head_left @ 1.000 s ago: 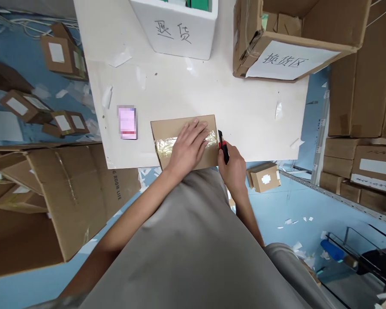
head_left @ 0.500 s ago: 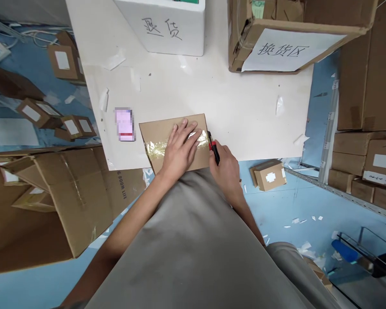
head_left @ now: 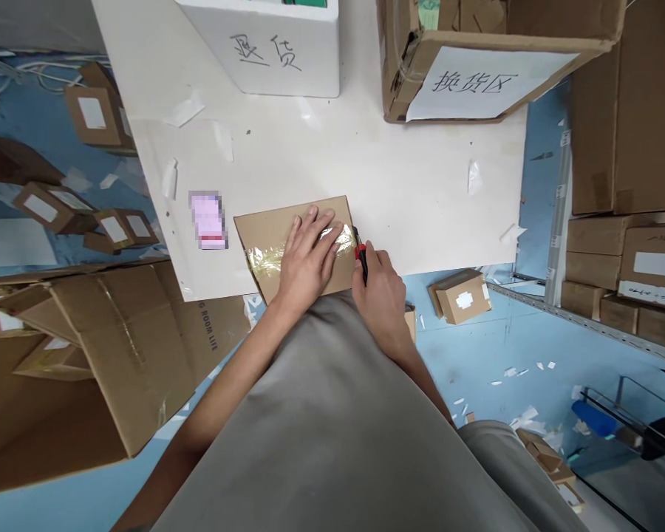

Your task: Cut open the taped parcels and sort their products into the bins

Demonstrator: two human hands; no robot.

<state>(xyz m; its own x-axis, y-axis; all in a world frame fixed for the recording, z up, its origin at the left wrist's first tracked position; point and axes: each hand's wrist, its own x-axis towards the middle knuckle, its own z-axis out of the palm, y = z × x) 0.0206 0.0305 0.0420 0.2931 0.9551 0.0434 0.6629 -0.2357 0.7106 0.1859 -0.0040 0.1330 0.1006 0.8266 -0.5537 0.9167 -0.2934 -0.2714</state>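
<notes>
A small cardboard box lies at the front edge of the white table, with clear tape across its top. Flat on that top rests my left hand, fingers spread. My right hand is wrapped round a red and black utility knife. The knife's tip is at the box's right edge, near the end of the tape; whether it has gone into the seam I cannot tell. A pixelated pink item lies on the table left of the box.
At the table's back stand a white foam box and a large open carton, both with handwritten marks. A big open carton is at the lower left. Small boxes and paper scraps lie on the blue floor.
The view has shifted slightly. My right hand has drawn the knife a little closer to the box's right edge, its handle now more upright. My left hand stays put on the box.
</notes>
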